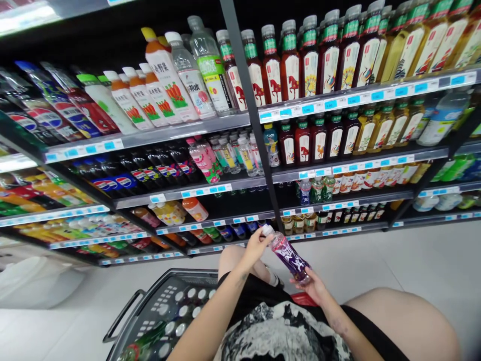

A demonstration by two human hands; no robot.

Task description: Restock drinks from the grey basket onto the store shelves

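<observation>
A drink bottle (287, 254) with a purple label and white cap is tilted between my two hands, in front of my lap. My left hand (259, 244) is closed at its neck and cap. Around the bottle's base my right hand (311, 286) is wrapped, with the fingers partly behind it. To the left, by my left forearm, stands a grey plastic basket (171, 273) that holds several bottles with white caps (183, 311) and a green bottle (150, 336).
Black shelves (270, 193) of bottled drinks fill the space ahead. Pale floor tiles (361, 255) lie between me and the lowest shelf. A single orange-drink bottle (195, 209) leans on a lower left shelf. A whitish rounded object (41, 281) is at far left.
</observation>
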